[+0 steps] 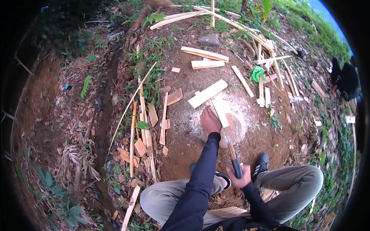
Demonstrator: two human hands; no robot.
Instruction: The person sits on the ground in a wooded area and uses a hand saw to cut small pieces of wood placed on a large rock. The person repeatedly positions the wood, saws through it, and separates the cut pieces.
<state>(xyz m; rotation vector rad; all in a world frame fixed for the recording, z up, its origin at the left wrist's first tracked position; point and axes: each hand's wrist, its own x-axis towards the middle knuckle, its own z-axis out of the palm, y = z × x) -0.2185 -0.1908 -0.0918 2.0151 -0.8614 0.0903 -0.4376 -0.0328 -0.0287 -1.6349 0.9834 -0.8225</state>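
One pale wood piece sits over the stump, 11 o'clock from the right hand (clenched round a dark tool handle); left hand grips the wood, probably so it won't wobble.

The left arm stretches far, left hand curled; nearer me, to the right, the right hand is clenched.
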